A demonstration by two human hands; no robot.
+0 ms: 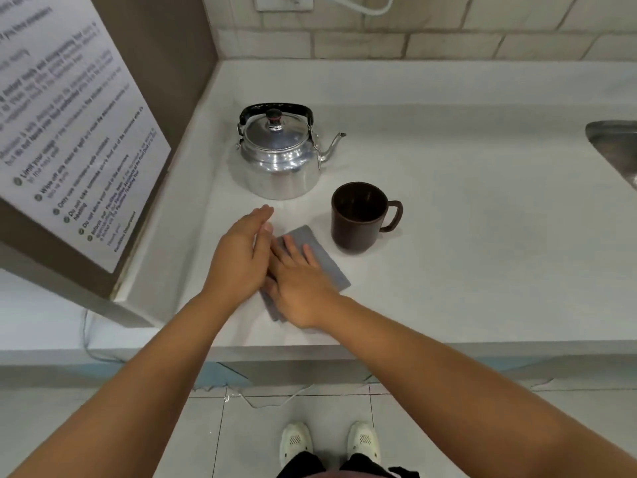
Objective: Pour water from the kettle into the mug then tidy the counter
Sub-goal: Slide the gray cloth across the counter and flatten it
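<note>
A shiny metal kettle [279, 157] with a black handle stands upright on the white counter [465, 243], its spout pointing right. To its front right stands a dark brown mug [358, 219], handle to the right; I cannot tell what is inside it. A folded grey cloth [325, 262] lies flat just in front of the kettle, left of the mug. My right hand [300, 288] rests flat on the cloth with fingers spread. My left hand [241, 257] is held edge-on over the cloth's left side, fingers straight, gripping nothing.
A brown side panel with a printed notice sheet [69, 132] walls the counter on the left. A steel sink [617, 146] cuts in at the far right. A wall socket [282, 1] and white cable [362, 5] sit on the tiled back wall.
</note>
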